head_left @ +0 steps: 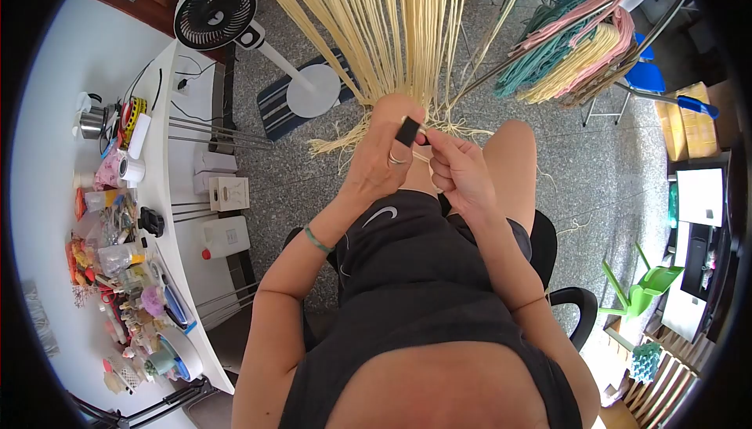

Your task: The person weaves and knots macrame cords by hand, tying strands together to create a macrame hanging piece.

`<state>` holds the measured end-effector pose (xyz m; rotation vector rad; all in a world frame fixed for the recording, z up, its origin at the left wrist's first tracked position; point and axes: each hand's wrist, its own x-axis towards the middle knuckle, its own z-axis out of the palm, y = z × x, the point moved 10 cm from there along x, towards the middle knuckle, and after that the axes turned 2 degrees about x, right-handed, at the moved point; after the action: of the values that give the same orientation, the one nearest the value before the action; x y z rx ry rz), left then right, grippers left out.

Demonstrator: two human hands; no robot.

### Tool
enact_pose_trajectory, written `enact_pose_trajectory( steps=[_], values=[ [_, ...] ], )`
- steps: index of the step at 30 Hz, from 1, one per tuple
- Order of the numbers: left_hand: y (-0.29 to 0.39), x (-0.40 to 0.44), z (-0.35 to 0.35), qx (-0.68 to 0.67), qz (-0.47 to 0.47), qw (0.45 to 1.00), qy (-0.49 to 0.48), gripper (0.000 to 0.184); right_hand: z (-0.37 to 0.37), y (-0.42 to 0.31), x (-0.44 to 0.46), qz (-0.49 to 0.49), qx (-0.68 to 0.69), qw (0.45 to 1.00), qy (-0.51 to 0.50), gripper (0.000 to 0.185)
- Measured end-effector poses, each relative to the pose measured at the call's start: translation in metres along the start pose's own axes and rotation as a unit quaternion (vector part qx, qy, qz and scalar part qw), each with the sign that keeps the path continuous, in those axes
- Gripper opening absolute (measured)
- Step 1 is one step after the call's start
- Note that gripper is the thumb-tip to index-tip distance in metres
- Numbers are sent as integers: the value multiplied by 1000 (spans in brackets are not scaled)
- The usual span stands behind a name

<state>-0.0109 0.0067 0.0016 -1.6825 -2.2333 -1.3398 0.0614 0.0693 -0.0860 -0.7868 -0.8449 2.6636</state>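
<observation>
Above my lap, my left hand (381, 155), with a ring on one finger, is wrapped round a small black object (407, 130). My right hand (462, 169) is closed beside it, its thumb and fingertips pinched near the black object's right side. Something small and pale shows between the two hands, too small to make out. Long cream cords (392, 29) hang just beyond my hands, and their loose ends spread over the floor behind my knees.
A white fan (313, 90) stands on a striped mat at the upper left. A cluttered white table (166, 194) runs along the left. Teal, pink and cream cords (540, 53) hang from a rack at the upper right. A green chair (654, 288) stands at the right.
</observation>
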Motion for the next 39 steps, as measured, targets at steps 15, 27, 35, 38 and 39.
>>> enact_pose_trajectory(
  steps=[15,27,35,38,39],
  values=[
    [40,-24,16,315,313,896,1,45,-3,-10,-4,1,-20,1000,6,19],
    [37,-18,17,106,272,956,-30,37,-1,-12,-3,21,57,998,-21,14],
    [-20,-9,12,-409,-216,883,82,28,-5,-39,-9,-114,-98,988,23,9],
    [-26,-13,23,-439,-278,854,26,30,-1,-38,-10,-151,-141,978,18,9],
    [-32,-16,26,-449,-299,842,23,30,0,-38,-10,-163,-156,974,17,10]
  ],
)
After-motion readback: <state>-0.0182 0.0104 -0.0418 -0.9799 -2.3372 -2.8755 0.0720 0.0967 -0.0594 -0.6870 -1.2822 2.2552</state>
